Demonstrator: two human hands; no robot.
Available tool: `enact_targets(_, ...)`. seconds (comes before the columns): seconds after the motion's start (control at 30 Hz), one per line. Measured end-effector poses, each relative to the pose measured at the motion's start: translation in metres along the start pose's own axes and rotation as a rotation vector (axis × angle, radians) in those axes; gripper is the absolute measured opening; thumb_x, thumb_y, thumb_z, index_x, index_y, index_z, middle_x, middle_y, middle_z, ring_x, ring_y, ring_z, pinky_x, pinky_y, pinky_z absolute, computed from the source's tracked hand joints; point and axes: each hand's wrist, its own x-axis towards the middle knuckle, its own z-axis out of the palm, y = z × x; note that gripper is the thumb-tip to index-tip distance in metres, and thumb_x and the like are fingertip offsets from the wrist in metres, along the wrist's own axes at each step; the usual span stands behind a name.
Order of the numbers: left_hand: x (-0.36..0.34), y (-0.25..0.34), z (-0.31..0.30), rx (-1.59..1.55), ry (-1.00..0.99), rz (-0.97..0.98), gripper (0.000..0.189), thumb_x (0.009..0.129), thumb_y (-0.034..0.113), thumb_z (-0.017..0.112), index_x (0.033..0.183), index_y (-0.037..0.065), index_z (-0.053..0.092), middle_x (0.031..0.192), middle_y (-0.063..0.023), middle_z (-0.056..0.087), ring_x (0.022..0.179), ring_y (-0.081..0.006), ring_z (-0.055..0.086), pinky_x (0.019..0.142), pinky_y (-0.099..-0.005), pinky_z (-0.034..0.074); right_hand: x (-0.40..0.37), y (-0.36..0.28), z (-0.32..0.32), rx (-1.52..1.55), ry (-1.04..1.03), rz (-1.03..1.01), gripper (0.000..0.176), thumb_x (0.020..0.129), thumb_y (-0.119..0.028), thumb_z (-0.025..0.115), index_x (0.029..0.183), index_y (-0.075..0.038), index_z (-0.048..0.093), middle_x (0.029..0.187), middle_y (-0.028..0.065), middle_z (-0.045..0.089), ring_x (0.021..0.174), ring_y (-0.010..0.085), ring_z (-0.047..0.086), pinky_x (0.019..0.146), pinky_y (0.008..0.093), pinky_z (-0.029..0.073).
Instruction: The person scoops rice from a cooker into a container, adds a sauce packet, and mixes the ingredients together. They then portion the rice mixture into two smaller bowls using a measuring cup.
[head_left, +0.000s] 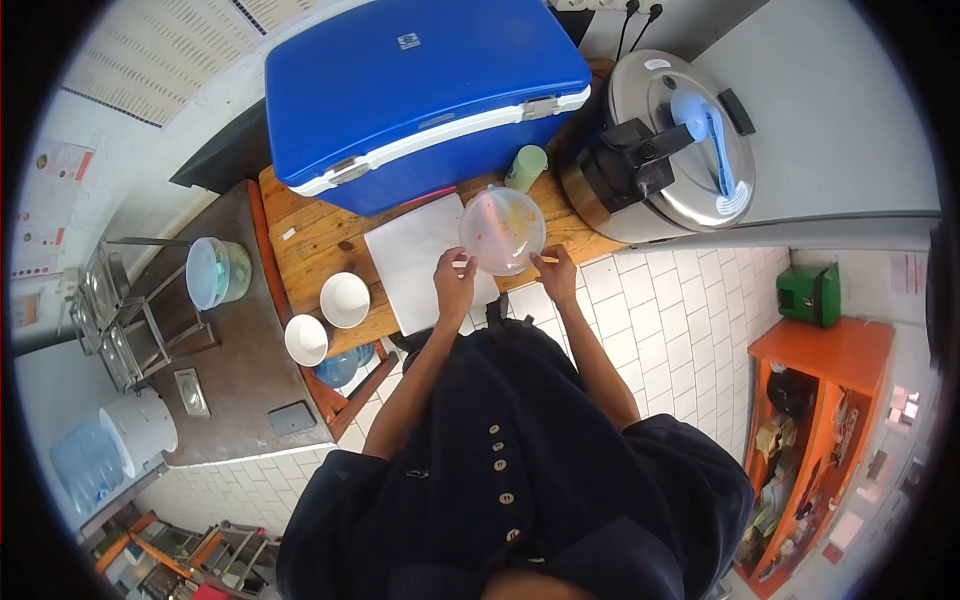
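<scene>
A round see-through plastic container [503, 230] is held over the front edge of the wooden table, with red and yellow specks showing through it. My left hand [455, 278] grips its near left edge, thumb and fingers closed. On the near right edge, the fingers of my right hand [555, 273] pinch the rim. White paper [415, 262] lies flat on the table beside and partly under the container. Just behind stands a pale green cup [526, 168].
A large blue cooler box [425, 90] fills the back of the wooden table [300, 215]. To the right stands a big steel cooker [655, 140] with a blue ladle [717, 140] on its lid. Two white paper tubs [345, 300] are at left, near a lidded clear bucket [218, 273].
</scene>
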Motion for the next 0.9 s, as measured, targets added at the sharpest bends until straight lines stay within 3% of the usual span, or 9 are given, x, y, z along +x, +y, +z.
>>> enact_targets(0.13,-0.001,0.001,0.006,-0.024,0.030,-0.067,0.031,0.089,0.016,0.069,0.110,-0.002,0.057,0.090,-0.0094,0.066,0.069,-0.0168,0.068,0.059,-0.0266,0.053,0.007,0.007,-0.006,-0.242,0.027,-0.210,0.029,0.082,-0.021,0.075,0.093,0.000,0.059,0.086,0.0097,0.064,0.074,0.0169,0.065,0.055,0.0283,0.053)
enact_targets(0.23,-0.005,0.019,0.006,-0.151,0.079,-0.237,0.027,0.091,0.020,0.067,0.105,0.000,0.056,0.091,-0.0092,0.065,0.070,-0.0168,0.067,0.058,-0.0271,0.053,0.007,-0.014,-0.014,0.172,-0.136,0.056,0.026,0.085,-0.018,0.073,0.095,-0.002,0.056,0.086,0.0071,0.064,0.075,0.0141,0.063,0.057,0.0268,0.054)
enact_targets(0.33,-0.008,0.015,-0.006,-0.209,0.123,-0.281,0.027,0.093,0.023,0.064,0.103,0.000,0.056,0.091,-0.0094,0.064,0.071,-0.0171,0.067,0.059,-0.0275,0.053,0.007,-0.035,-0.026,0.437,-0.263,0.101,0.022,0.088,-0.014,0.069,0.098,-0.003,0.053,0.086,0.0049,0.063,0.077,0.0112,0.062,0.059,0.0253,0.053)
enact_targets(0.47,-0.012,0.000,-0.009,-0.156,0.160,-0.293,0.026,0.095,0.023,0.060,0.107,0.000,0.057,0.092,-0.0099,0.064,0.074,-0.0181,0.067,0.062,-0.0285,0.053,0.010,-0.042,-0.042,0.558,-0.282,-0.047,0.020,0.090,-0.011,0.067,0.099,-0.003,0.051,0.086,0.0049,0.062,0.075,0.0098,0.060,0.059,0.0244,0.053)
enact_targets(0.57,-0.012,-0.003,-0.001,-0.047,0.178,-0.204,0.025,0.096,0.023,0.059,0.107,0.001,0.058,0.095,-0.0104,0.065,0.076,-0.0177,0.067,0.063,-0.0288,0.053,-0.004,-0.063,-0.079,0.408,-0.174,-0.218,0.022,0.090,-0.011,0.067,0.102,-0.001,0.052,0.086,0.0068,0.061,0.076,0.0115,0.060,0.060,0.0255,0.053)
enact_targets(0.7,0.005,0.003,0.000,0.038,0.134,-0.019,0.022,0.095,0.020,0.061,0.105,0.001,0.061,0.100,-0.0086,0.066,0.079,-0.0170,0.066,0.064,-0.0286,0.053,-0.038,-0.089,-0.136,-0.143,0.025,-0.293,0.015,0.089,-0.008,0.066,0.095,0.002,0.057,0.089,0.0122,0.064,0.079,0.0189,0.064,0.061,0.0299,0.054)
enact_targets(0.87,0.063,0.022,0.025,0.138,0.095,0.212,0.022,0.091,0.014,0.066,0.110,0.004,0.063,0.103,-0.0086,0.066,0.086,-0.0183,0.065,0.068,-0.0283,0.052,-0.015,-0.046,-0.143,-0.415,0.078,-0.465,0.012,0.087,-0.005,0.066,0.093,-0.001,0.058,0.086,0.0133,0.063,0.074,0.0287,0.063,0.058,0.0358,0.052)
enact_targets(0.9,0.078,0.026,0.032,0.196,0.100,0.294,0.024,0.089,0.016,0.067,0.111,0.006,0.063,0.104,-0.0102,0.066,0.086,-0.0207,0.065,0.068,-0.0289,0.052,-0.007,-0.037,-0.137,-0.464,0.082,-0.503,0.013,0.086,-0.006,0.067,0.094,-0.003,0.058,0.087,0.0126,0.062,0.076,0.0330,0.062,0.062,0.0398,0.051)
